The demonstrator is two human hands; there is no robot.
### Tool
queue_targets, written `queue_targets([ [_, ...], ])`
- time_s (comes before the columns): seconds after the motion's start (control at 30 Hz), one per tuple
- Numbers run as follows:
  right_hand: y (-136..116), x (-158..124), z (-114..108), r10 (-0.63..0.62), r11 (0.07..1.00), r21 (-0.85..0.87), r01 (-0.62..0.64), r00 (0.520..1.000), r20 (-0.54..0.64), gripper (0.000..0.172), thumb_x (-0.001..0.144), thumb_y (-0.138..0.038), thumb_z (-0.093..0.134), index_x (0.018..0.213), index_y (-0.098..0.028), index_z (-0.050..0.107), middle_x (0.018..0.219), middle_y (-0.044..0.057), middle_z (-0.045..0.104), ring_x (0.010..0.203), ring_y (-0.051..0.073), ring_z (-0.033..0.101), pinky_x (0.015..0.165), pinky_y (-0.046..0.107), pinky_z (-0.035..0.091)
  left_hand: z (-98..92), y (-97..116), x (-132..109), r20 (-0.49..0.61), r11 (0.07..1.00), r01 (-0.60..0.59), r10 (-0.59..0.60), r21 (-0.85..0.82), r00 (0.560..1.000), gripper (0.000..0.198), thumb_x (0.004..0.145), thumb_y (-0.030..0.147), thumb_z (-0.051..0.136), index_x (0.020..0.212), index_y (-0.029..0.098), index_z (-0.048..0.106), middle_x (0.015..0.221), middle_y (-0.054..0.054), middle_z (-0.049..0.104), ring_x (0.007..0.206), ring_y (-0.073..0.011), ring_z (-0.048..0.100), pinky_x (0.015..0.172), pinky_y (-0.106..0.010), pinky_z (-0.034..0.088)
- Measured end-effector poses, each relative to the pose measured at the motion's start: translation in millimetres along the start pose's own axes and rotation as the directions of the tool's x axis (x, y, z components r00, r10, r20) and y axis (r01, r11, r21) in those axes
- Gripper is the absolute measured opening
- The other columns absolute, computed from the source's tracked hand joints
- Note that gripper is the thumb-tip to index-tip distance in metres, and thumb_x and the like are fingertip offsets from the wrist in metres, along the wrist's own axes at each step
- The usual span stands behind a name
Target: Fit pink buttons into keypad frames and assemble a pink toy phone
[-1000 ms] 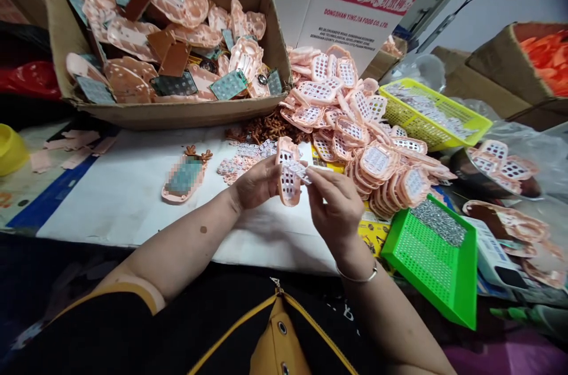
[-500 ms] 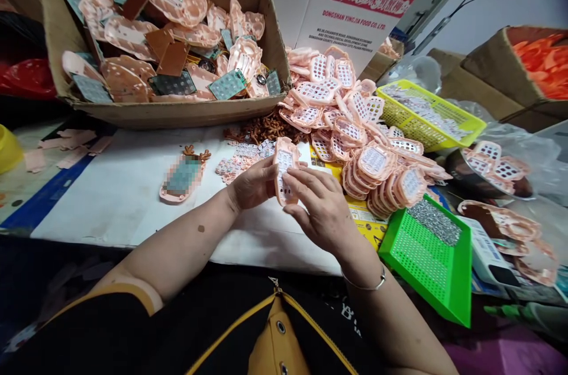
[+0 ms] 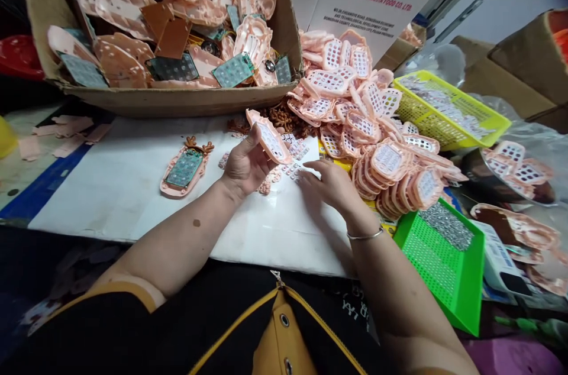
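Observation:
My left hand (image 3: pixel 243 164) is closed on a pink plastic shell with a grid of holes (image 3: pixel 268 138), held tilted above the white sheet (image 3: pixel 124 186). My right hand (image 3: pixel 329 183) reaches down to a scatter of small white and pink button pads (image 3: pixel 296 167) on the sheet, fingers pinched at a pad. A finished pink shell with a green circuit board and brown antlers (image 3: pixel 183 169) lies to the left of my left hand.
A cardboard box (image 3: pixel 168 100) of pink shells and green boards stands at the back. A heap of pink shells (image 3: pixel 364 120) lies right of centre. A yellow basket (image 3: pixel 448 109) and a green tray (image 3: pixel 439 262) hold small silvery parts. Brown antler pieces (image 3: pixel 284 120) lie behind the pads.
My right hand left the shell and dropped to the button pads on the sheet. My left hand tilted the shell and lifted it toward the box. The camera shifted slightly down.

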State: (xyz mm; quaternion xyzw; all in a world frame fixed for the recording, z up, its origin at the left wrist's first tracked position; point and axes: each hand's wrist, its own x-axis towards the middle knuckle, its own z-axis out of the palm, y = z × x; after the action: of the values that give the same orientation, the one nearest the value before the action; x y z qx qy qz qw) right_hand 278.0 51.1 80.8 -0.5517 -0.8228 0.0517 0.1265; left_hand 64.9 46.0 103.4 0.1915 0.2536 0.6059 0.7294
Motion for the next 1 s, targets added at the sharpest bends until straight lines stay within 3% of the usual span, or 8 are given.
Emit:
queue_targets([
  [0.13, -11, 15, 1, -0.159, 0.987, 0.033, 0.156, 0.979, 0.127, 0.021, 0.093, -0.029, 0.058, 0.092, -0.021, 0.076, 0.090, 0.008, 0.075, 0.078, 0.018, 0.066, 0.072, 0.031, 0.047, -0.3, 9, 3, -0.039, 0.998, -0.056, 0.055, -0.015, 0.998, 0.054, 0.082, 0.047, 0.068, 0.130, 0.024, 0.058, 0.107, -0.005, 0.076, 0.093, -0.0212, 0.074, 0.080, -0.030, 0.059],
  [0.2, -6, 25, -3, -0.118, 0.993, 0.034, 0.114, 0.983, 0.141, 0.022, 0.092, -0.030, 0.057, 0.088, -0.022, 0.077, 0.085, 0.007, 0.075, 0.073, 0.017, 0.065, 0.068, 0.030, 0.045, -1.6, 14, 5, -0.066, 0.995, -0.096, 0.093, -0.033, 0.993, 0.052, 0.083, 0.048, 0.066, 0.129, 0.024, 0.059, 0.106, -0.004, 0.076, 0.094, -0.0205, 0.074, 0.082, -0.031, 0.059],
  [0.33, 6, 44, -12, 0.014, 1.000, 0.013, -0.015, 0.999, 0.039, 0.024, 0.091, -0.031, 0.054, 0.089, -0.022, 0.076, 0.085, 0.007, 0.075, 0.071, 0.018, 0.064, 0.065, 0.030, 0.043, -4.9, 18, 8, -0.062, 0.989, -0.120, 0.115, -0.090, 0.991, 0.049, 0.084, 0.046, 0.066, 0.128, 0.025, 0.058, 0.099, -0.002, 0.076, 0.088, -0.0185, 0.074, 0.079, -0.029, 0.059],
  [0.5, -8, 38, -5, -0.021, 1.000, 0.024, 0.020, 0.999, 0.034, 0.021, 0.090, -0.029, 0.057, 0.093, -0.022, 0.076, 0.087, 0.007, 0.074, 0.072, 0.019, 0.064, 0.065, 0.031, 0.043, -5.2, 16, 6, -0.028, 0.985, -0.113, 0.110, -0.129, 0.994, 0.054, 0.084, 0.044, 0.065, 0.133, 0.026, 0.054, 0.106, -0.004, 0.075, 0.096, -0.0209, 0.074, 0.084, -0.032, 0.059],
  [0.7, -33, 8, 15, -0.305, 0.952, -0.002, 0.306, 0.951, 0.039, 0.020, 0.092, -0.025, 0.055, 0.094, -0.022, 0.075, 0.101, 0.010, 0.073, 0.088, 0.022, 0.064, 0.078, 0.035, 0.048, -0.1, 15, 2, -0.051, 0.992, -0.066, 0.061, -0.104, 0.997, 0.057, 0.085, 0.045, 0.065, 0.137, 0.024, 0.053, 0.115, -0.006, 0.073, 0.104, -0.0231, 0.072, 0.087, -0.033, 0.059],
  [0.8, -35, 4, 26, -0.374, 0.922, -0.091, 0.375, 0.927, 0.031, 0.024, 0.096, -0.023, 0.050, 0.101, -0.019, 0.073, 0.107, 0.010, 0.074, 0.094, 0.023, 0.063, 0.086, 0.039, 0.047, 1.1, 15, 2, -0.060, 0.995, -0.069, 0.065, -0.075, 0.996, 0.054, 0.086, 0.045, 0.064, 0.136, 0.024, 0.054, 0.115, -0.006, 0.073, 0.103, -0.0217, 0.072, 0.085, -0.031, 0.059],
  [0.93, -27, 3, 25, -0.278, 0.961, -0.056, 0.272, 0.937, -0.212, 0.024, 0.097, -0.027, 0.049, 0.097, -0.018, 0.071, 0.096, 0.010, 0.076, 0.088, 0.023, 0.065, 0.083, 0.039, 0.049, -1.1, 11, 3, -0.040, 0.997, -0.061, 0.059, -0.051, 0.997, 0.050, 0.088, 0.044, 0.062, 0.133, 0.023, 0.057, 0.115, -0.006, 0.074, 0.100, -0.0209, 0.072, 0.084, -0.031, 0.059],
  [1.0, -27, 0, 13, -0.154, 0.980, 0.048, 0.191, 0.897, -0.415, 0.022, 0.097, -0.029, 0.050, 0.095, -0.021, 0.070, 0.092, 0.008, 0.076, 0.084, 0.022, 0.067, 0.080, 0.038, 0.051, -3.5, 8, 3, 0.011, 0.999, -0.022, 0.022, -0.034, 1.000, 0.050, 0.086, 0.044, 0.064, 0.131, 0.023, 0.058, 0.117, -0.006, 0.073, 0.100, -0.0216, 0.072, 0.086, -0.032, 0.058],
])
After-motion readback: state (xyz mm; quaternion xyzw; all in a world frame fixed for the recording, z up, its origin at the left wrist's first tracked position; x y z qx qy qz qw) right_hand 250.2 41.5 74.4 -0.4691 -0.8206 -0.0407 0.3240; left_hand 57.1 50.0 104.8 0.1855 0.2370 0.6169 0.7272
